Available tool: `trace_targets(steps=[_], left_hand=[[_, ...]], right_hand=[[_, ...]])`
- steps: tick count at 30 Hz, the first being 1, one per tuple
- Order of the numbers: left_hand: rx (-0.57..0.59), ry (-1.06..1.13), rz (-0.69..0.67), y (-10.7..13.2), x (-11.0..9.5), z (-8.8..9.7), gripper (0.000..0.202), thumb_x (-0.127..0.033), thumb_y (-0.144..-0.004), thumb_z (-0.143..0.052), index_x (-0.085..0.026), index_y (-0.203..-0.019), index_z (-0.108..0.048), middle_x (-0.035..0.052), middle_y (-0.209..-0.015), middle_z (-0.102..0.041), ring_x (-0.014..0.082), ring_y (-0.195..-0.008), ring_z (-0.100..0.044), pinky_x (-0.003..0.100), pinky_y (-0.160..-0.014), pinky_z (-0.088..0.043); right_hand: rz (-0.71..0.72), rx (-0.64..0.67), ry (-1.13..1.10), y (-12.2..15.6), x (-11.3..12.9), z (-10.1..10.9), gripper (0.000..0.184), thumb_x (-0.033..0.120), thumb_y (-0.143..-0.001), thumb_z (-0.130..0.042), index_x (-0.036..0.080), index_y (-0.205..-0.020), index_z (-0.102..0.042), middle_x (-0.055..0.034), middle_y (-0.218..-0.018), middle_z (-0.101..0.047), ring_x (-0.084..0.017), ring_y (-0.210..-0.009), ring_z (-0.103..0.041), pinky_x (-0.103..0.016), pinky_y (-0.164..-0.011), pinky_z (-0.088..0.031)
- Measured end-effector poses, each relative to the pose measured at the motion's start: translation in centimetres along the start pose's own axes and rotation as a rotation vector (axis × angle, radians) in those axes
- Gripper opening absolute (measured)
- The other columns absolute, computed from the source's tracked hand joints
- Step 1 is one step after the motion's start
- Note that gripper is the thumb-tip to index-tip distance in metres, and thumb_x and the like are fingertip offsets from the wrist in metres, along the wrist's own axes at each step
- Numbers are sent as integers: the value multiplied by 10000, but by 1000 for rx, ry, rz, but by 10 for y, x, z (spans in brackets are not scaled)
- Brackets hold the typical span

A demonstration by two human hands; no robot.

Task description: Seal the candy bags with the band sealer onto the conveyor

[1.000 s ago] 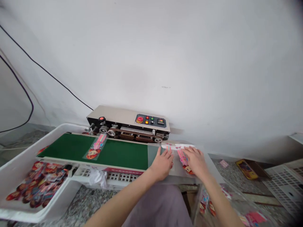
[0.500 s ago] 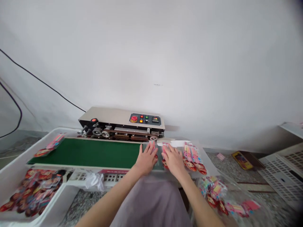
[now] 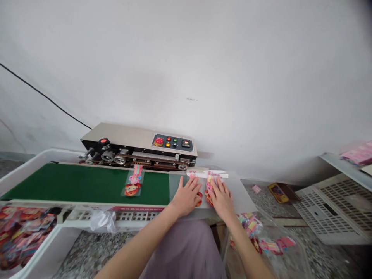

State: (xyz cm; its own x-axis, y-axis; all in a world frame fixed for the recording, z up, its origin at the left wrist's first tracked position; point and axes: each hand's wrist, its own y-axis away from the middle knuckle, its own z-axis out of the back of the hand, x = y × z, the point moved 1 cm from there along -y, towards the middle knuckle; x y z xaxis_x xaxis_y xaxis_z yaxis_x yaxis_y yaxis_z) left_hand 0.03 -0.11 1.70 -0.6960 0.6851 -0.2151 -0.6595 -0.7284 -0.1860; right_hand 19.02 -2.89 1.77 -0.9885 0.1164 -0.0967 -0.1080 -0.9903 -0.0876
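My left hand [image 3: 186, 196] lies palm down with its fingers stretched over a small clear packet [image 3: 198, 199] at the left part of a pale board. Beside it my right hand [image 3: 220, 197] rests flat, fingers spread, on another packet [image 3: 209, 197]. Both packets hold pink strips and a red-haired cartoon head; the hands cover much of them. Further left, a similar packet [image 3: 133, 183] sits alone on the green conveyor belt [image 3: 87, 185] of a band sealing machine [image 3: 130, 137].
The sealer's control panel [image 3: 173, 143] has lit buttons. A white bin [image 3: 62, 246] full of packets stands at lower left. A clear plastic bag [image 3: 286, 257] with packets lies at lower right, near a slotted white crate [image 3: 328, 209] and an open box [image 3: 280, 193].
One packet has travelled left along the belt, away from my left hand. Both hands now cover packets further right on the board. The packet at the belt's far left end is gone from there.
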Motion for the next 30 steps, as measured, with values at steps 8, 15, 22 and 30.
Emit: trace_targets(steps=[8, 15, 22, 30], left_hand=[[31, -79, 71, 28, 48, 13, 547, -456, -1052, -290, -192, -1515, -414, 114, -1630, -304, 277, -1526, -217, 612, -1193, -214], [-10, -153, 222, 51, 69, 41, 464, -344, -1011, -441, -182, -1440, -510, 151, -1573, -409, 327, -1473, -340, 650, -1195, -160], [-9, 5, 18, 21, 17, 33, 439, -282, -1032, -366, -180, -1442, -488, 122, -1532, -479, 266, -1450, -387, 575, -1209, -213], [-21, -50, 6, -3, -2, -9, 555, -468, -1055, -264, -206, -1533, -366, 110, -1650, -254, 295, -1529, -196, 692, -1164, -213]], right_hand=[[55, -3, -36, 2, 57, 17, 547, 431, -1027, -335, 295, -1557, -337, -54, -1637, -297, -334, -1464, -314, -569, -1128, -303], [-97, 16, -9, -3, 29, 21, 544, 451, -1027, -325, 253, -1528, -404, -58, -1635, -302, -339, -1478, -287, -583, -1127, -302], [171, 4, -31, -1, 22, 14, 490, 451, -1026, -351, 342, -1494, -450, 4, -1610, -361, -291, -1497, -256, -534, -1167, -253], [-68, 0, 56, 2, 6, 8, 534, 437, -1032, -322, 272, -1535, -390, -62, -1627, -323, -307, -1457, -333, -521, -1102, -360]])
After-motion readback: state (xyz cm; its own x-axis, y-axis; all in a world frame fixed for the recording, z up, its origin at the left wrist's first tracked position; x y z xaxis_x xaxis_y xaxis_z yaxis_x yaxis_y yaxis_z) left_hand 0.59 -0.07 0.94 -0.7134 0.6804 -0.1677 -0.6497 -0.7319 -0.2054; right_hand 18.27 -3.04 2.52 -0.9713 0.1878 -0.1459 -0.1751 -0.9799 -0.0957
